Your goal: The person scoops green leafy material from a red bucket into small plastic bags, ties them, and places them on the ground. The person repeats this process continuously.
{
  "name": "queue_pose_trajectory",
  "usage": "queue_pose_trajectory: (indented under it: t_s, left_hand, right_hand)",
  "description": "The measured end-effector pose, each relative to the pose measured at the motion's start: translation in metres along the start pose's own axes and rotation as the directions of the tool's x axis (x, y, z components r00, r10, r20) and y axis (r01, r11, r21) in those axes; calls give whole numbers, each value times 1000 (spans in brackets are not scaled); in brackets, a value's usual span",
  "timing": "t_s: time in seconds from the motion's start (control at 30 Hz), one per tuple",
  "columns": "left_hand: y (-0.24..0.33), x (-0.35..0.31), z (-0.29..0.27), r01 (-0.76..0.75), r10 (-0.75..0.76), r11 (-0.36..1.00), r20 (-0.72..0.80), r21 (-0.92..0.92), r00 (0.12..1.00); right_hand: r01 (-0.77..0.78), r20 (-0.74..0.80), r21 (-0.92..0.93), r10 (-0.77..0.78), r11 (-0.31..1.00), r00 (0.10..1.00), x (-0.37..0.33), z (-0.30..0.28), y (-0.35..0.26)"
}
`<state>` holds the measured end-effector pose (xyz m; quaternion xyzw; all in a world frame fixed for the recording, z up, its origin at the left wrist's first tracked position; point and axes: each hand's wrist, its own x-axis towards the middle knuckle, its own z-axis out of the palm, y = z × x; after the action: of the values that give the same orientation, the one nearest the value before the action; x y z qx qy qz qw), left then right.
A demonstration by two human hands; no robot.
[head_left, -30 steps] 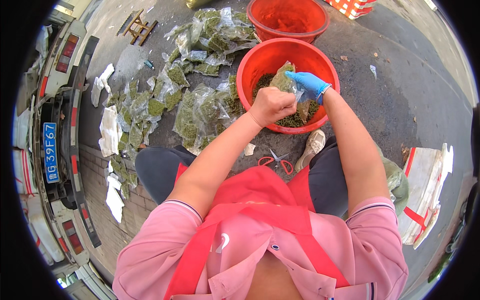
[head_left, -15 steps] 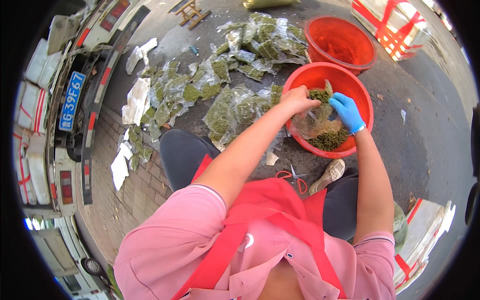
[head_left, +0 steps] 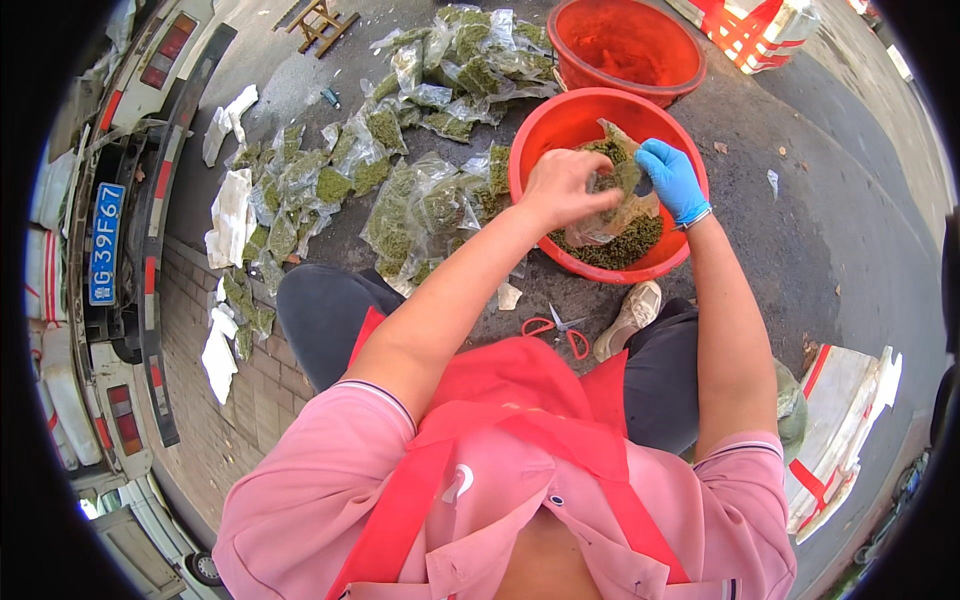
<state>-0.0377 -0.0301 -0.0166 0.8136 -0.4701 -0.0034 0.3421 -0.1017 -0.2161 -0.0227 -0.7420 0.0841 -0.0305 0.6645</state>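
Note:
A clear plastic bag [head_left: 600, 228] hangs in the nearer red tub [head_left: 690, 128], with clumped small green grains [head_left: 606, 160] at its upper part. My right hand [head_left: 672, 182], in a blue glove, grips the bag's upper edge at the right. My bare left hand [head_left: 572, 190] is at the bag's left side, thumb and fingers curved but apart; the fingertips lie close to the green clump, and whether they touch it is hard to see. Loose green grains [head_left: 628, 245] lie in the near part of the tub, under the bag.
A second red tub [head_left: 630, 45] stands behind. Flattened plastic bags with green stuff [head_left: 430, 205] spread on the left. Red-handled scissors [head_left: 556, 330] lie by my shoe [head_left: 632, 318]. A truck's rear [head_left: 130, 230] stands far left; a white foam box [head_left: 835, 430] is at right.
My left hand has drawn away to the left and its fingers have parted. The right hand still holds the bag. The whole view has shifted, so everything sits further left and higher.

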Motion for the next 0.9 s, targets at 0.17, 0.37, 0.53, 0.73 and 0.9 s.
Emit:
queue_pose_trajectory:
  t_s: [0.17, 0.37, 0.53, 0.73, 0.9]
  left_hand:
    - [11, 16, 18, 10, -12, 999, 29, 51, 1000]
    - [-13, 30, 30, 358, -384, 808, 43, -469, 923]
    - [-2, 36, 27, 224, -450, 359, 43, -906, 892]
    - [-29, 39, 27, 117, -346, 366, -18, -923, 938]
    - [-45, 12, 22, 568, -490, 465, 337, -679, 804]
  right_hand:
    - [70, 41, 89, -73, 994, 996, -2, 3, -3]
    - [-142, -451, 254, 247, 957, 858, 5, -25, -7]
    - [-611, -356, 59, 589, 789, 726, -5, -42, 38]
    - [-422, -278, 290, 497, 859, 822, -11, -29, 27]
    - [-252, -489, 122, 280, 960, 826, -6, -34, -7]
